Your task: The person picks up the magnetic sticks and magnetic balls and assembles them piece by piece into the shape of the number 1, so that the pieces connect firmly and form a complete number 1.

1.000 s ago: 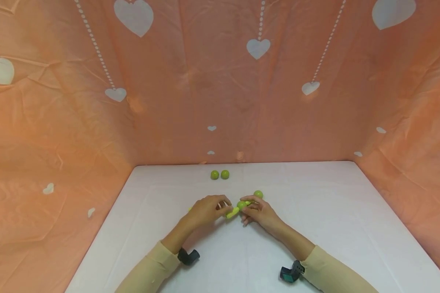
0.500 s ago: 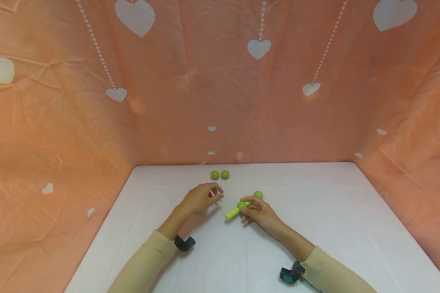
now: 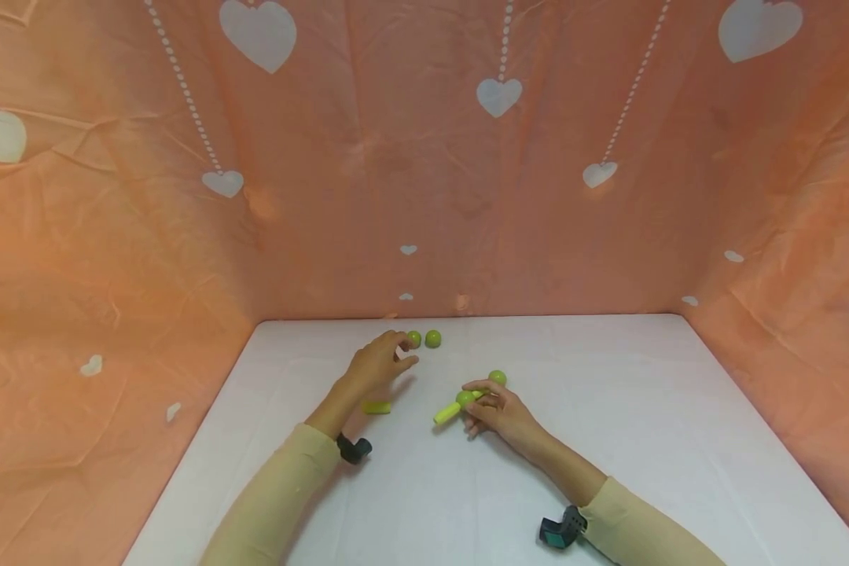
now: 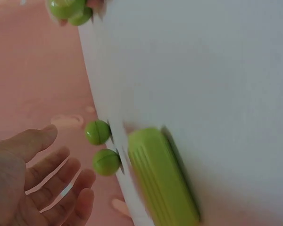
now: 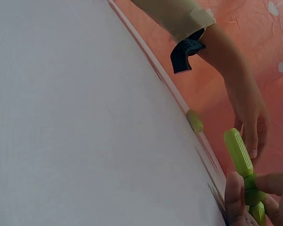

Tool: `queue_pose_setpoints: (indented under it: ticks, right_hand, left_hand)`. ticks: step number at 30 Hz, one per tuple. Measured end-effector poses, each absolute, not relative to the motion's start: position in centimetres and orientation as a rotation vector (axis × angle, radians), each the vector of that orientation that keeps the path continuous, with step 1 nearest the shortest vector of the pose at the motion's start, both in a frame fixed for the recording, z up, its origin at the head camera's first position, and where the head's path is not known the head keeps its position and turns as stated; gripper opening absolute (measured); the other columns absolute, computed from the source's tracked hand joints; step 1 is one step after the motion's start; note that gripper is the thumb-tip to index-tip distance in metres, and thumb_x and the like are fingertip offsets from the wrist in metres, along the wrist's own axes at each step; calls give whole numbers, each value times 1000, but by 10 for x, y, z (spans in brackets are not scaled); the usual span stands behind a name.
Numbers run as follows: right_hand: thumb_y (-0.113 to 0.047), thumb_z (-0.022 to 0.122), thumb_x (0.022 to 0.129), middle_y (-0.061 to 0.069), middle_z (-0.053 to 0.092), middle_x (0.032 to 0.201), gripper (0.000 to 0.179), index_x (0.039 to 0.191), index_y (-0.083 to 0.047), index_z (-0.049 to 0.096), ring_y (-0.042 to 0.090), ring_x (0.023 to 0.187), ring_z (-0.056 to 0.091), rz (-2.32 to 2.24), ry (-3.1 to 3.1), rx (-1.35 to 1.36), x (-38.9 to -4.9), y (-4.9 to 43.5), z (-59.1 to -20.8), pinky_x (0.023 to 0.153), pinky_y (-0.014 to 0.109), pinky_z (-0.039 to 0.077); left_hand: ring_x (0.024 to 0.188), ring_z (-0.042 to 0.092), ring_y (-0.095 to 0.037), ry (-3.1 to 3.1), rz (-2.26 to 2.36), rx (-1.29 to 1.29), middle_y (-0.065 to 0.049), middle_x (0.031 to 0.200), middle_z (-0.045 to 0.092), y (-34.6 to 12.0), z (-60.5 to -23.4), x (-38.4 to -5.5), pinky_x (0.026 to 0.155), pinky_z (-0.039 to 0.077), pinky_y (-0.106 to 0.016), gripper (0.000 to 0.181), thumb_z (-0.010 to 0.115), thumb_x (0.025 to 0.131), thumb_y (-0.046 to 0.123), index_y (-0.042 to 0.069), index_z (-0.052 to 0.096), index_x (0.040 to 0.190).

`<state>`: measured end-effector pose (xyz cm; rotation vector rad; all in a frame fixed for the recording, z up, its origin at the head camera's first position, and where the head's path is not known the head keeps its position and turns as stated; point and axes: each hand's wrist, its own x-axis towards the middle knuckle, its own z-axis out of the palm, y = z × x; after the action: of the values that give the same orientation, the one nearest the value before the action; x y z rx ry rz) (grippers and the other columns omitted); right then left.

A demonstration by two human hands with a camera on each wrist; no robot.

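Observation:
My right hand (image 3: 505, 413) pinches a joined piece near the table's middle. It is made of a ribbed yellow-green stick (image 3: 447, 413), a green ball (image 3: 464, 399) and a second ball (image 3: 498, 377) at the far end; fingers partly cover the link between the balls. In the right wrist view the stick (image 5: 238, 149) points up out of the ball between thumb and fingers. Further left, my left hand (image 3: 378, 364) holds nothing, its fingers spread in the left wrist view. Its fingertips overlap the left one of two loose green balls (image 3: 414, 339); the other ball (image 3: 433, 339) sits just right.
A loose ribbed stick (image 3: 377, 408) lies on the white table (image 3: 573, 377) beneath the left forearm. Behind the two loose balls, the table's back edge meets an orange cloth (image 3: 431, 196) with white hearts. Both wrists wear a black camera.
My left hand has let go of the stick end of the joined piece and moved left and back to the loose balls, uncovering the loose stick. The right hand has stayed put.

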<state>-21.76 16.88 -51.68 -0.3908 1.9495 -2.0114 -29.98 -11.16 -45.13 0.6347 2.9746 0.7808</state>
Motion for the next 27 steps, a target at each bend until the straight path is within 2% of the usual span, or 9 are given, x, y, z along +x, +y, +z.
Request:
queue_pose_setpoints:
  ticks: [7, 14, 27]
  right_hand:
    - [-9, 66, 107, 15, 73, 101, 52, 150, 11, 43, 17, 82, 72, -2024, 1934, -416, -217, 168, -519, 79, 31, 63]
    - [-7, 66, 107, 17, 72, 102, 50, 149, 10, 45, 17, 82, 72, -2029, 1938, -395, -218, 167, -518, 78, 31, 64]
    - [-6, 65, 107, 18, 72, 102, 49, 149, 10, 46, 17, 82, 72, -2019, 1956, -389, -217, 167, -518, 78, 31, 63]
  left_hand:
    - [109, 73, -27, 2993, 779, 607, -11, 134, 66, -116, -455, -316, 91, 58, -52, 38, 75, 103, 29, 11, 65, 135]
    - [114, 71, -29, 2975, 759, 589, -11, 141, 64, -115, -458, -332, 97, 55, -58, 43, 76, 102, 28, 11, 61, 139]
    - [127, 65, -30, 2963, 714, 605, -11, 139, 66, -108, -466, -349, 104, 51, -62, 49, 77, 102, 23, 9, 58, 144]
